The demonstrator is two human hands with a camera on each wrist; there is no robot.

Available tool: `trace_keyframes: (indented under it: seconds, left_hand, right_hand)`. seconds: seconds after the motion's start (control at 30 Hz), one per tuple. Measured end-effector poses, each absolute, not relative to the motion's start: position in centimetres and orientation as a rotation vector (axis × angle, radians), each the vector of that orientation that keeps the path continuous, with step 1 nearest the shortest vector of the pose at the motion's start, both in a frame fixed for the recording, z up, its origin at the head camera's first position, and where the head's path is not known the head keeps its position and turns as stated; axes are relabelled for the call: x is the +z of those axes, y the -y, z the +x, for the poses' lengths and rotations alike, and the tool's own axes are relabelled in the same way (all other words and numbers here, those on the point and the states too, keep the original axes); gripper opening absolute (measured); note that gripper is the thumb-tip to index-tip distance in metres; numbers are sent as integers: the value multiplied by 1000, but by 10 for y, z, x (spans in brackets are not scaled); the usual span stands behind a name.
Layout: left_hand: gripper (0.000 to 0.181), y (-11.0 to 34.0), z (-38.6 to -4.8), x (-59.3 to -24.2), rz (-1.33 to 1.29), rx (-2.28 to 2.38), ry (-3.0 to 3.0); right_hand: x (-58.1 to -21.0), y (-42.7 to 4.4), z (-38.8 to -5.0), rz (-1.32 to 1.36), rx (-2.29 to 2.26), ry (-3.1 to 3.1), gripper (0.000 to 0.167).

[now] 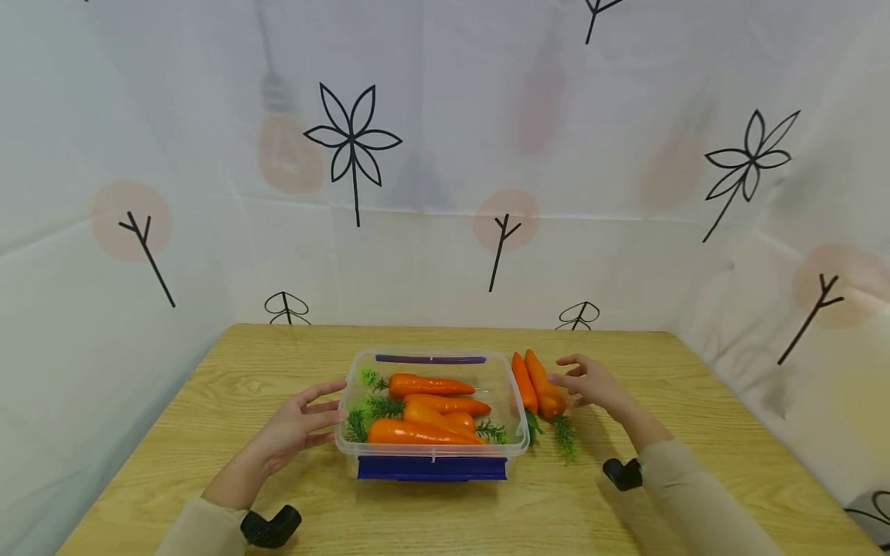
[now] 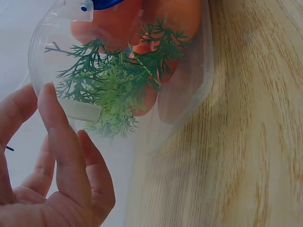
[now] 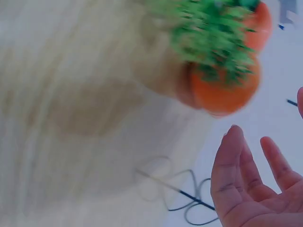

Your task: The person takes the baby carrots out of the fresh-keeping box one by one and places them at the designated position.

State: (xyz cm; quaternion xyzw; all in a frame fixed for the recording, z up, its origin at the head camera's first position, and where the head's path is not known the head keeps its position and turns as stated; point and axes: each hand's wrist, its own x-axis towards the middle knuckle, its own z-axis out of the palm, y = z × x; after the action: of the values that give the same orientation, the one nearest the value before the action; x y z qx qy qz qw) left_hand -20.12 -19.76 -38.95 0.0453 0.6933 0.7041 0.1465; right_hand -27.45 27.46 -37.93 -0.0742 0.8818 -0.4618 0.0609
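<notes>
A clear plastic box (image 1: 433,455) with blue clips stands on the table, several orange carrots (image 1: 424,432) with green tops inside it. At its left side is my left hand (image 1: 300,427), fingers loosely bent, fingertips at the box's edge. In the left wrist view those fingers (image 2: 57,123) meet the clear wall beside the carrot greens (image 2: 111,90). Two more carrots (image 1: 545,390) lie side by side against the box's right side. My right hand (image 1: 594,386) hovers just right of them, its fingers apart. The right wrist view shows a carrot (image 3: 227,92) beyond the fingertips, with a gap between.
The wooden table (image 1: 278,347) carries the box near its middle. Behind it hangs a white cloth (image 1: 431,270) printed with flowers and twigs, which also lines both sides. A black wrist mount (image 1: 271,527) sits at the left wrist, another wrist mount (image 1: 622,474) at the right.
</notes>
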Motion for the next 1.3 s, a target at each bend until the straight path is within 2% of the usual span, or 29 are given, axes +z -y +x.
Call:
trace_keyframes:
  seconds: [0.5,1.3]
  left_hand:
    - [68,197,-201,-389,136,2025,-1996]
    - [68,197,-201,-388,126,2027,-1987]
  right_hand:
    - [-338,-263,-278,-419,-1331,-2721,57]
    - [-299,-208,-278,-573,-1251,-2723,48]
